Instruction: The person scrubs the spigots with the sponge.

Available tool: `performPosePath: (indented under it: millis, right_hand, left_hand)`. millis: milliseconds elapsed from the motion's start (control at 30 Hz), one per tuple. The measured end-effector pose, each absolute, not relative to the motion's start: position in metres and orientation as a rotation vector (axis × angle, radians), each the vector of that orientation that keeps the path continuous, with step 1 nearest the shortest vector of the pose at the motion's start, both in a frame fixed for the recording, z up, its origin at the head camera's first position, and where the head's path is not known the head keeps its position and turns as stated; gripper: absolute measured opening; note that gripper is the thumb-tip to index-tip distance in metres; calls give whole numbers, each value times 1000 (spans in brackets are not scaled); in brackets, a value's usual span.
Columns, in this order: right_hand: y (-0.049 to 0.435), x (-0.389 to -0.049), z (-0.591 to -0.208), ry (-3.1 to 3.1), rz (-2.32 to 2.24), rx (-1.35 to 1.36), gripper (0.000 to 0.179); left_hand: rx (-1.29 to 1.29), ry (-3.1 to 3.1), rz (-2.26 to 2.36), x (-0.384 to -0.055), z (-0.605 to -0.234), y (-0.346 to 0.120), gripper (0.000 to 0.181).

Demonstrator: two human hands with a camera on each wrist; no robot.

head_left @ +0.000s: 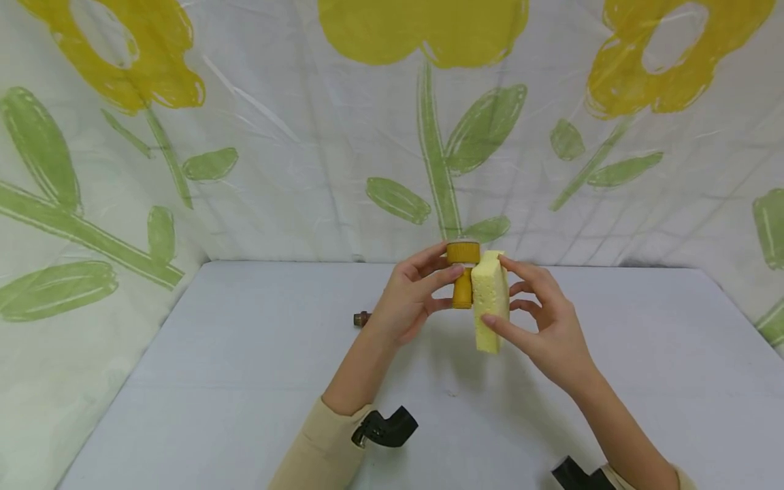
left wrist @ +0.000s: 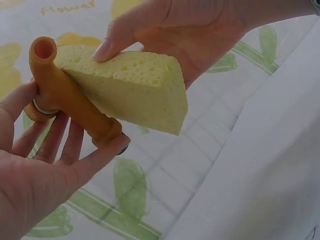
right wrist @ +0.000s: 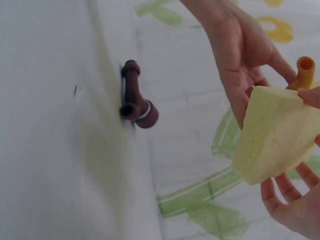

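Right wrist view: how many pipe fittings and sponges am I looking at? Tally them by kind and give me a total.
Pipe fittings: 2 (the orange fitting in the left hand, the brown fitting on the table)
Sponges: 1 (the yellow sponge in the right hand)
Total: 3

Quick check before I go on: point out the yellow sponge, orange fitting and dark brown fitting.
Yellow sponge (left wrist: 135,100), left wrist view: on its long side face.
Orange fitting (left wrist: 74,100), left wrist view: mid-tube.
Dark brown fitting (right wrist: 132,89), right wrist view: on its barrel.
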State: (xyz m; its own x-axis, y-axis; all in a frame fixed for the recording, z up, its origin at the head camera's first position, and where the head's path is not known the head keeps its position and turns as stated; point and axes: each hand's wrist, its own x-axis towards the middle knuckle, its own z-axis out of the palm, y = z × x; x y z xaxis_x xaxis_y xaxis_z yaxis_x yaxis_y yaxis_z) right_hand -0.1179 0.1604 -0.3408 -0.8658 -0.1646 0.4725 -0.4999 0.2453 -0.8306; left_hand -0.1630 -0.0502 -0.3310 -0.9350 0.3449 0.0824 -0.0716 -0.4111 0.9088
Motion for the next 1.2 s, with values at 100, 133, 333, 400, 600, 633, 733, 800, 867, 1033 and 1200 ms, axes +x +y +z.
performPosePath:
  millis: [100, 133, 333, 400, 600, 633, 733, 800, 867, 1033, 1200]
  right_hand:
    - [161, -118, -341, -2205, 1691, 620, 81]
    - [162, -118, -341, -2189, 1711, 622, 81]
    - [165, -118, -340, -2085, 1829, 636, 81]
    - [166, -119, -338, -2062, 1848, 634, 81]
    - [170, -119, -334, -2021, 1919, 580, 80]
    - [170, -119, -333, -2019, 1932, 569, 79]
    - [171, -119, -331, -2005, 1973, 556, 78]
    - [171, -119, -330, -1997, 1986, 564, 78]
    - [172, -119, -329, -1986, 1997, 572, 77]
    - [176, -121, -328, -1960, 2010, 532, 77]
    - [178, -121, -326, -1938, 2027, 517, 77]
  left_hand:
    - [395, 1477, 2439, -163, -332, -49, 51]
    - [403, 1469, 2440, -163, -332, -48, 51]
    - [446, 1529, 2377, -164, -335, -46, 48]
    - [457, 1571, 2341, -163, -335, -46, 45]
    - [508, 1647, 2252, -162, -334, -45, 42]
    - [510, 1648, 2247, -161, -334, -45, 43]
    - [516, 1670, 2234, -161, -334, -44, 44]
    - [525, 1692, 2227, -161, -335, -44, 45]
    - [533, 1710, 2221, -161, -336, -43, 45]
    - [571, 1716, 2197, -161, -339, -41, 45]
    - [577, 1719, 2190, -161, -340, -38, 47]
